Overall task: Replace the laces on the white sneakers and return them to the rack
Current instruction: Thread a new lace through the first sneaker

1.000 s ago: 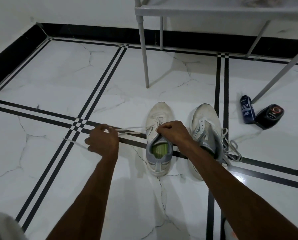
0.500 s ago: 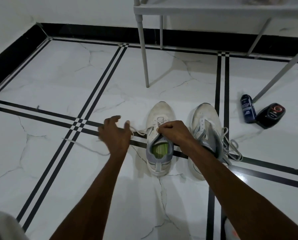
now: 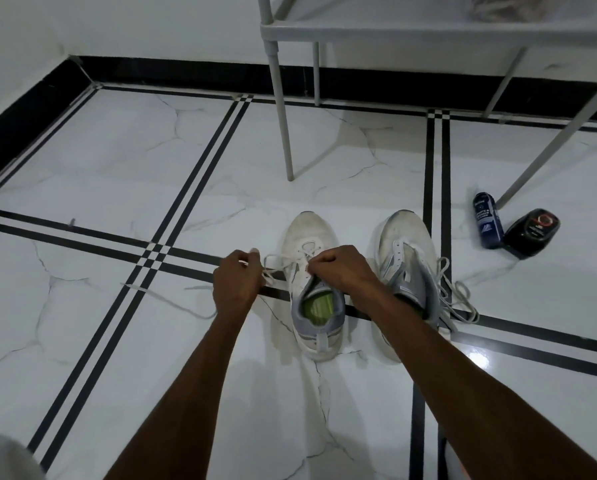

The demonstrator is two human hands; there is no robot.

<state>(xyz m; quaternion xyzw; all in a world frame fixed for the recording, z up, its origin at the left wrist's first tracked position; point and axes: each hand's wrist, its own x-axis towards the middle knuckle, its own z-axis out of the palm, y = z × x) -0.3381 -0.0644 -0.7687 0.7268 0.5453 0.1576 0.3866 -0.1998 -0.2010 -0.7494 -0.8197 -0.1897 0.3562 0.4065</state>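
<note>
**Hands at the laces of one white shoe**

The left hand (image 3: 236,284) pinched a white lace (image 3: 273,271) beside the left sneaker (image 3: 312,285). The right hand (image 3: 340,268) was curled over that shoe's tongue and hid the lace holes; what it gripped could not be told. The right sneaker (image 3: 406,258) stood just beside, half hidden by the right arm, loose laces (image 3: 458,299) next to it. A blue bottle (image 3: 487,220) and a black bottle (image 3: 532,232) lay touching near the rack (image 3: 428,32), on the floor (image 3: 117,168)

White sneakers (image 3: 359,268) upright, side by side
</note>
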